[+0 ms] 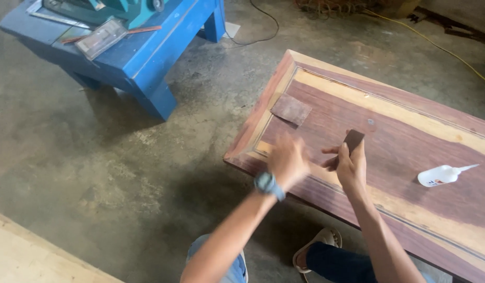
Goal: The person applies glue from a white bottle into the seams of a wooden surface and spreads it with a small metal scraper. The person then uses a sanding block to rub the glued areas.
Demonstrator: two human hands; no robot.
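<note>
The right hand (351, 166) is raised over the near left part of the wood panel (410, 131), wrist bent back, with its fingers clamped on a small dark block (353, 139) that stands up above the fingertips; the forearm runs down to the near right. The left hand (288, 160) is just left of it over the panel's near edge, back of the hand up and blurred by motion, so I cannot tell whether its fingers are apart or together. A watch (268, 184) sits on that wrist, and the forearm slants down to the near left. A brownish sheet (290, 109) lies flat on the panel farther off, near the left corner. A white squeeze bottle (442, 175) lies on its side on the panel to the right, well apart from both hands. A blue bench (148, 52) stands at far left on the concrete floor (95, 157).
</note>
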